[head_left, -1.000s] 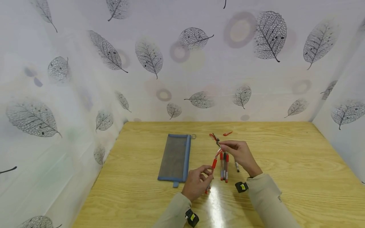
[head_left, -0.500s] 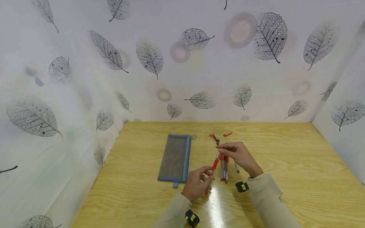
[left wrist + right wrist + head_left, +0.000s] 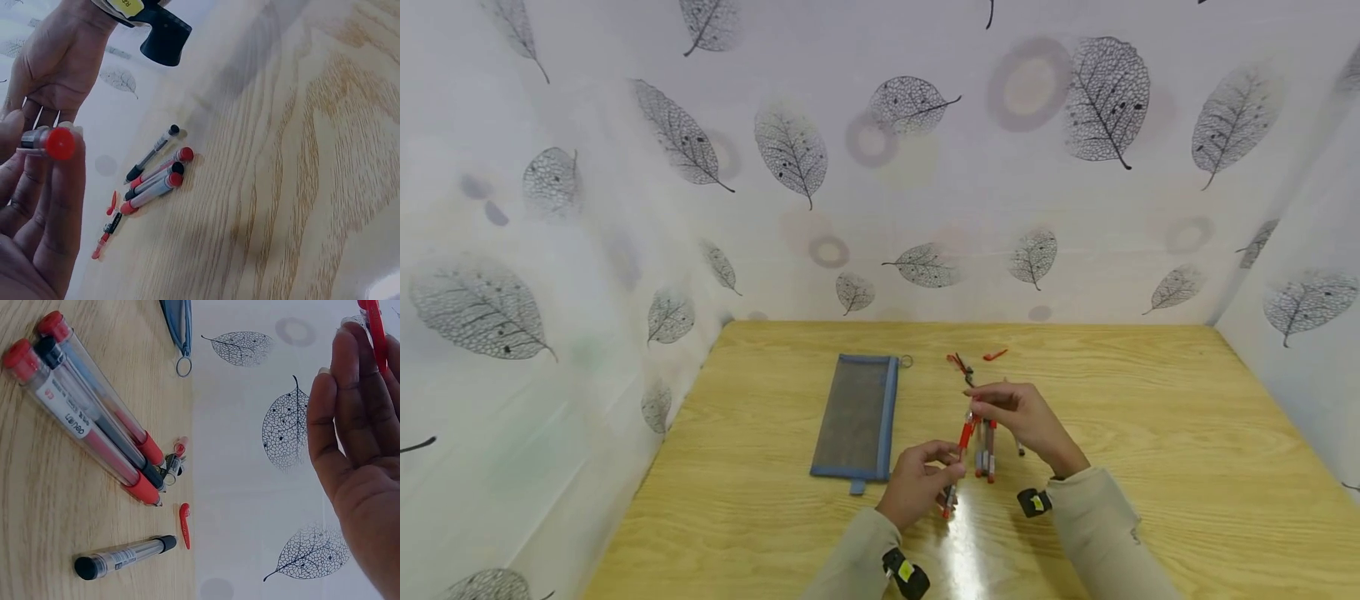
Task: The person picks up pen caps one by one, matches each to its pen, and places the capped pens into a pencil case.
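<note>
Both hands hold one red-capped pen [image 3: 961,448] above the wooden table [image 3: 1150,467]. My left hand [image 3: 920,482] grips its lower barrel, and the barrel's red end [image 3: 55,142] shows between those fingers. My right hand [image 3: 1017,414] pinches the pen's upper end at the red cap [image 3: 374,328]. Under the hands three pens [image 3: 985,454] lie side by side, seen close as red and black capped barrels [image 3: 87,422]. A single black-tipped pen [image 3: 122,555] lies apart from them.
A grey mesh pencil pouch [image 3: 857,415] with blue trim and a key ring lies left of the hands. Loose red and black pen caps [image 3: 961,365] and a red clip [image 3: 995,355] sit farther back. Leaf-patterned walls [image 3: 880,167] close in the table on three sides.
My right hand has come down and nearer along the held pen, toward the left hand. The left hand has stayed in place with the barrel.
</note>
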`<state>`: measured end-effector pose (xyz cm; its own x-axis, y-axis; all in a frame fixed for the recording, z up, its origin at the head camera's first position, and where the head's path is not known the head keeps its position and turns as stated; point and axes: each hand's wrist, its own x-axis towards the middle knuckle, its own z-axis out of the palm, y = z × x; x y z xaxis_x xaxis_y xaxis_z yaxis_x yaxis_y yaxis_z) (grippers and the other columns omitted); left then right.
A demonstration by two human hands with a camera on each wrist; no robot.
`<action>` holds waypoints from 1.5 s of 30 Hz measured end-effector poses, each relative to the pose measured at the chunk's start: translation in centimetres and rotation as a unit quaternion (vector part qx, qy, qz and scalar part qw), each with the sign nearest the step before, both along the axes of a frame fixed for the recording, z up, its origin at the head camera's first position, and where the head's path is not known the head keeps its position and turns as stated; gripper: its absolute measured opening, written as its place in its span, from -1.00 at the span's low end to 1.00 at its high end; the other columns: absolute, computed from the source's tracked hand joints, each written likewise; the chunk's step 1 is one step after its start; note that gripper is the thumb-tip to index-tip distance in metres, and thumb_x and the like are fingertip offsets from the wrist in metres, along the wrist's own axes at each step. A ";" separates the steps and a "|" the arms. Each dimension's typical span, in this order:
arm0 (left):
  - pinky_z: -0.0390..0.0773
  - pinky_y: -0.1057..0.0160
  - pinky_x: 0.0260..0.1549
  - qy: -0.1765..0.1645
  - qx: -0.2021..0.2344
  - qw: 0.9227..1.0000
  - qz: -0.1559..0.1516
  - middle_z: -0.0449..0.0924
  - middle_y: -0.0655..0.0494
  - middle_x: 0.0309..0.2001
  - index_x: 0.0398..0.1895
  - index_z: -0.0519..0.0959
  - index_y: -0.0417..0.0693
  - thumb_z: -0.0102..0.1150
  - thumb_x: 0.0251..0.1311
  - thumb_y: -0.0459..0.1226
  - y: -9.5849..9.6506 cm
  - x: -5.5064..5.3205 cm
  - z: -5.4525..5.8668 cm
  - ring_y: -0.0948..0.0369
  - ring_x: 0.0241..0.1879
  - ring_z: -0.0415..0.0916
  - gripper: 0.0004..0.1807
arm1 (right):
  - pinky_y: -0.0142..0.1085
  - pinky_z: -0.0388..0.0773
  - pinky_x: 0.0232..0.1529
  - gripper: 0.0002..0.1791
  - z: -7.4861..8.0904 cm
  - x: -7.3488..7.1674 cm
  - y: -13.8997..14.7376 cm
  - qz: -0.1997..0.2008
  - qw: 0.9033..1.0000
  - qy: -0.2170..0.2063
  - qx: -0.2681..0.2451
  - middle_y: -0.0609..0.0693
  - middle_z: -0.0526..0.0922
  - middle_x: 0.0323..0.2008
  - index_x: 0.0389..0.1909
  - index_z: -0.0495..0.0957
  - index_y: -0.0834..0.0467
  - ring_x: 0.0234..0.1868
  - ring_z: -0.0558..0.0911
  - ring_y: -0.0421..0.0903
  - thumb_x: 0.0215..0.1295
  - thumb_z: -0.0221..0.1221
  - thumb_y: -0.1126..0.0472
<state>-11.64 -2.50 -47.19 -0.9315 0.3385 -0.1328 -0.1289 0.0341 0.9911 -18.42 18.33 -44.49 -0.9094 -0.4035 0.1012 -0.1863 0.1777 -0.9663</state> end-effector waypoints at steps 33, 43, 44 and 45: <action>0.62 0.27 -0.61 -0.081 0.101 0.992 -0.004 0.53 0.05 -0.46 0.00 0.49 -0.56 0.02 0.29 -0.55 0.5 0.3 -0.3 0.27 -0.67 0.52 -0.74 | -0.31 0.59 -0.09 -0.76 -1.6 1.1 -1.6 0.018 0.993 0.026 -0.116 -0.09 0.73 -0.29 -0.02 0.56 0.38 -0.24 0.68 -0.15 0.37 0.10 0.36; 0.60 0.30 -0.61 -0.113 0.140 0.983 -0.021 0.54 0.09 -0.47 0.03 0.43 -0.62 -0.03 0.34 -0.51 -0.1 0.1 -0.1 0.28 -0.63 0.52 -0.71 | -0.30 0.59 -0.07 -0.78 -1.2 0.8 -2.4 0.038 0.989 0.043 -0.139 -0.08 0.74 -0.29 -0.05 0.63 0.25 -0.24 0.70 -0.13 0.36 0.11 0.38; 0.61 0.30 -0.61 -0.116 0.144 0.983 -0.023 0.54 0.09 -0.46 0.04 0.42 -0.63 -0.03 0.35 -0.50 -0.1 0.1 -0.2 0.29 -0.63 0.52 -0.70 | -0.30 0.59 -0.06 -0.77 -1.2 0.8 -2.5 0.041 0.988 0.042 -0.143 -0.10 0.74 -0.29 -0.05 0.64 0.21 -0.24 0.70 -0.14 0.36 0.11 0.39; 0.61 0.30 -0.61 -0.118 0.148 0.982 -0.026 0.54 0.09 -0.46 0.04 0.41 -0.63 -0.02 0.35 -0.49 -0.2 0.1 -0.2 0.29 -0.62 0.52 -0.69 | -0.31 0.59 -0.06 -0.77 -1.3 0.8 -2.5 0.043 0.988 0.040 -0.145 -0.11 0.74 -0.29 -0.06 0.65 0.18 -0.24 0.70 -0.15 0.35 0.11 0.39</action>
